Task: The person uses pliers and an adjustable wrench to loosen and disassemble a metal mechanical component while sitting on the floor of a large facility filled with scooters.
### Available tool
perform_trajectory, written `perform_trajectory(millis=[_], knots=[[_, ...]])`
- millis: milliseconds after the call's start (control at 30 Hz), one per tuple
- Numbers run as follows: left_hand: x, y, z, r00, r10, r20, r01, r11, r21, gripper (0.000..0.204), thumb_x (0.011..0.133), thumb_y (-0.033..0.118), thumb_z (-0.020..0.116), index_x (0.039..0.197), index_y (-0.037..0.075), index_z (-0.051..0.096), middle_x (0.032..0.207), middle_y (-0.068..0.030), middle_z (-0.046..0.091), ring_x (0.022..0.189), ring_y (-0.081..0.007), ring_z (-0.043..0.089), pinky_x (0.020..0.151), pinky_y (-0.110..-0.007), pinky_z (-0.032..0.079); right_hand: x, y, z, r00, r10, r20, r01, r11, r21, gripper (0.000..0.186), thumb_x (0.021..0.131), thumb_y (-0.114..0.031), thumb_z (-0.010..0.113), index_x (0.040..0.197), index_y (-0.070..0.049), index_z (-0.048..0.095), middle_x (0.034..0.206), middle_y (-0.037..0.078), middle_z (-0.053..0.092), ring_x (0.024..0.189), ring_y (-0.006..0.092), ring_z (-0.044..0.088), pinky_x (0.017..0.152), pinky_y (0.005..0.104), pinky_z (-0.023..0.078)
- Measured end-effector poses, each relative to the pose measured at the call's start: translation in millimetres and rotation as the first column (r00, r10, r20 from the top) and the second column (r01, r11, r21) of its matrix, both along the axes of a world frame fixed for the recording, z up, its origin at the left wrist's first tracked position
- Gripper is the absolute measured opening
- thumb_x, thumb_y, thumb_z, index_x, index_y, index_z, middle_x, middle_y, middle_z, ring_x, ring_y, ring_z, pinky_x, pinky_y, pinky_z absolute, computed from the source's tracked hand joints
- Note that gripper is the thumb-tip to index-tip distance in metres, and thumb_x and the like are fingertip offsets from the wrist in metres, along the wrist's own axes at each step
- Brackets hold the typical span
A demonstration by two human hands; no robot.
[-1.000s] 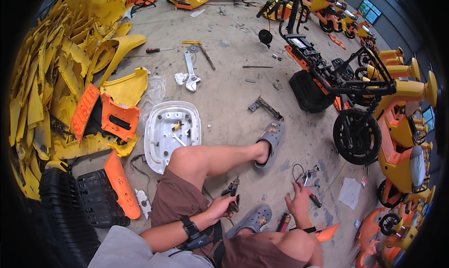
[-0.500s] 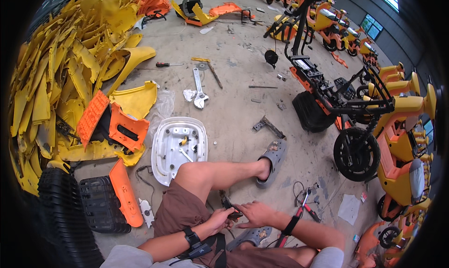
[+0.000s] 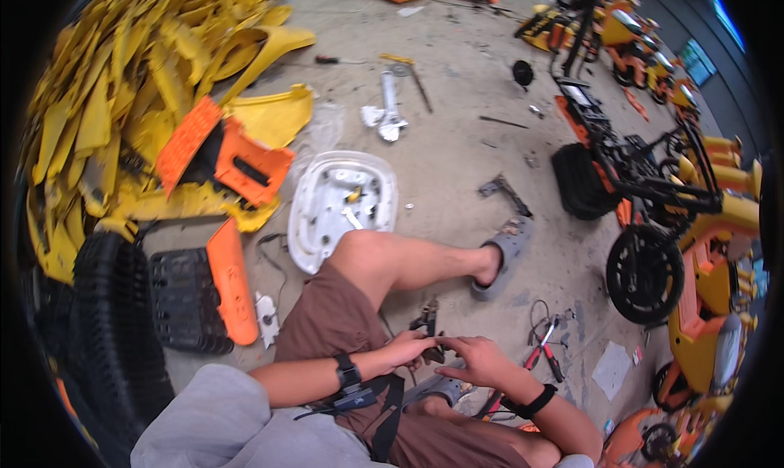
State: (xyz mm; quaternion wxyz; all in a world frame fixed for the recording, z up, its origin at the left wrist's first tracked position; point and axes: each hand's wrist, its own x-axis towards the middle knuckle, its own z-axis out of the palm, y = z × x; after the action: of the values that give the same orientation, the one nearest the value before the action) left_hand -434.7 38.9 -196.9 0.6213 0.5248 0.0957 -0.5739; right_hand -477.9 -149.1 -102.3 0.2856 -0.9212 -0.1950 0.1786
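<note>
My left hand is closed around a dark metal part that looks like a small bracket, held low between my legs. Its upper end sticks out past my fingers; the lower end is partly hidden by them. From the right, my right hand reaches over with fingers apart and stretched, their tips at the part's near end. Right of that hand, red-handled cutters lie on the floor. Beyond my bent knee sits a white plastic tray-like cover with a wrench inside.
A heap of yellow panels fills the left side, with orange panels and a black crate-like part nearer. An adjustable wrench and a hammer-like tool lie ahead. A stripped scooter frame stands at right beside yellow scooters.
The view has shifted, so the floor items sit lower left to upper right differently. The dark part now stands up more visibly beyond my left hand, and my right fingers still meet it.
</note>
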Motion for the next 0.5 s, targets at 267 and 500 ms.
perform_trajectory(millis=[267,500], knots=[[-15,-1,-10,0.999,-0.043,0.006,0.043,0.999,-0.022,0.037,0.097,0.038,0.049,0.094,0.004,0.060,0.065,-0.0044,0.056,0.045,-0.0130,0.050,0.040,-0.028,0.039,-11,18,-10,0.956,-0.224,-0.187,0.205,0.972,-0.115,0.055,0.075,-0.042,0.075,0.116,-0.007,0.063,0.093,0.014,0.071,0.083,0.0312,0.070,0.074,0.0404,0.056],[-12,8,8,0.997,0.072,0.032,-0.069,0.995,-0.073,0.041,0.094,0.028,0.052,0.124,0.000,0.055,0.093,-0.0103,0.068,0.054,-0.0120,0.056,0.046,-0.026,0.044,-10,-1,-21,0.894,-0.442,-0.069,0.416,0.878,-0.235,0.033,0.082,-0.024,0.060,0.102,0.002,0.063,0.076,0.023,0.067,0.069,0.0381,0.067,0.066,0.0462,0.054]])
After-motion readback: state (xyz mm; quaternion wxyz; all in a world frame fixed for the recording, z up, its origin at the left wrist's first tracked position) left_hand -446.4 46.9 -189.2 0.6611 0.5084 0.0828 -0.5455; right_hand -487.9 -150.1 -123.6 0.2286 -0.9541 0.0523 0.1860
